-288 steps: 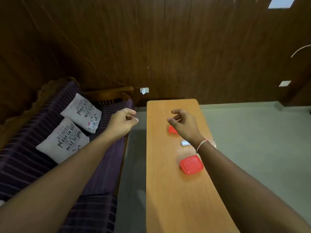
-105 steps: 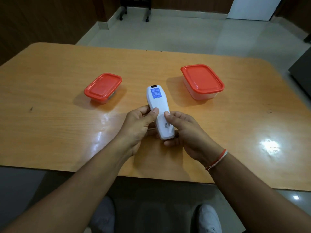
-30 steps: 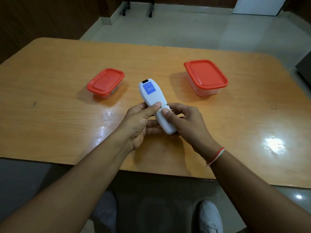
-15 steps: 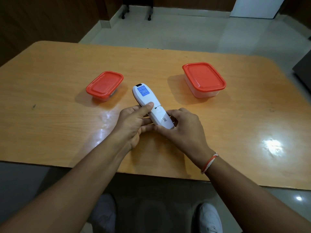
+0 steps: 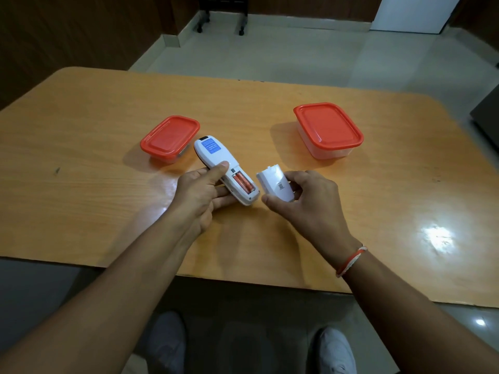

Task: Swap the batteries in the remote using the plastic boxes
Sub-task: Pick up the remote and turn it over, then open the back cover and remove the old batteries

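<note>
While the left hand (image 5: pixel 201 193) grips the white plastic remote (image 5: pixel 216 160) back-up above the orange wooden table (image 5: pixel 94 157), two orange batteries (image 5: pixel 243 182) exposed, right hand (image 5: pixel 305 201) pinching the detached white battery cover (image 5: pixel 275 183), small red-lidded box (image 5: pixel 170 136) just beside the remote, larger red-lidded box (image 5: pixel 328 129) well apart.

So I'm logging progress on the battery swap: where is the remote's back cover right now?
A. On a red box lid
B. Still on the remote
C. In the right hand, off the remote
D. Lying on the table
C: the right hand holds the back cover apart from the remote, whose orange batteries are exposed.
</note>
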